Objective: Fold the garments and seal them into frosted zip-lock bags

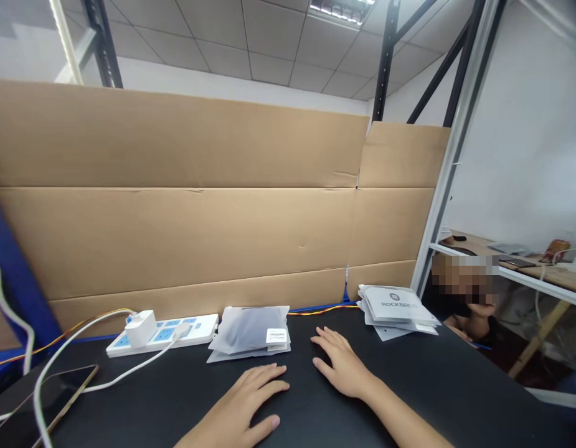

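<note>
My left hand (245, 407) rests palm down on the black tabletop (311, 410), fingers spread and holding nothing. Just beyond its fingertips lies a stack of frosted plastic pouches (248, 333) with a white label (276, 336) at the right. My right hand (341, 367) also lies open and flat, a little farther forward, with nothing under its fingers that I can see. To its upper right sits a second pile of pouches (395, 308), the top one white and printed "ROCKBROS". Neither hand touches a pouch.
A white power strip (194, 330) with a plugged-in charger (141, 328) stands at the back left. A phone (49, 404) lies at the left, with white cables around it. A cardboard panel (198, 236) closes off the back. Beyond the frame at right is another person (469, 311).
</note>
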A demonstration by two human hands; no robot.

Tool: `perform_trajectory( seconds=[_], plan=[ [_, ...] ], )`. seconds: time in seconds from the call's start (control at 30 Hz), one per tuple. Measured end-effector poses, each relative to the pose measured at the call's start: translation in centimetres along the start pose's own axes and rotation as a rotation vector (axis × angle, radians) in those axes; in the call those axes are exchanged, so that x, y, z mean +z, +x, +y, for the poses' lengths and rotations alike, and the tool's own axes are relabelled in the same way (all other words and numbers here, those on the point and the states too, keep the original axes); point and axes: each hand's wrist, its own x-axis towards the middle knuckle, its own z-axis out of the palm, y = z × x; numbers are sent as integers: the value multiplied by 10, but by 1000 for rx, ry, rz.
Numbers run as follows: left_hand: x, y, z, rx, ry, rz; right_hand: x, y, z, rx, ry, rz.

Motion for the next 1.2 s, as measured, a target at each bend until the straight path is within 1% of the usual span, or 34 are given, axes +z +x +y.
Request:
perform_trajectory(
  seconds=[0.07, 0.1, 0.17, 0.2, 0.27, 0.33, 0.4, 0.47, 0.57, 0.73, 0.9, 0.97, 1.07, 1.13, 1.2],
  plan=[
    [0, 0, 0, -2, -7, -1, -4, 1, 2, -52, -16, 64],
    [0, 1, 0, -3, -9, -3, -9, 2, 6, -80, -27, 99],
    [0, 0, 0, -5, -11, -3, -27, 3, 20, -108, -51, 179],
    [1, -1, -1, -5, -14, 0, -40, 1, 32, -96, -67, 229],
    [2, -2, -3, 1, -24, 12, -68, -6, 64, -19, -117, 378],
    [3, -3, -4, 8, -33, 22, -93, -18, 102, 107, -178, 534],
    [3, -3, -5, 12, -40, 26, -109, -30, 137, 233, -230, 656],
    [4, -3, -5, 10, -46, 22, -114, -40, 164, 291, -257, 702],
    [3, -3, -4, -3, -49, 7, -110, -45, 184, 283, -260, 696],
    [3, -5, -4, -4, -56, 3, -98, -40, 189, 261, -243, 694],
    [5, -4, -5, 12, -55, 40, -96, -29, 184, 255, -228, 715],
    [5, -4, -4, 13, -53, 40, -99, -25, 181, 239, -233, 725],
    [3, -5, -2, 5, -43, 24, -111, -25, 173, 201, -247, 750],
    [2, -5, 0, -3, -41, 16, -120, -32, 162, 170, -261, 777],
    [1, -6, 1, -2, -43, 13, -124, -47, 143, 123, -277, 781]
  ],
)
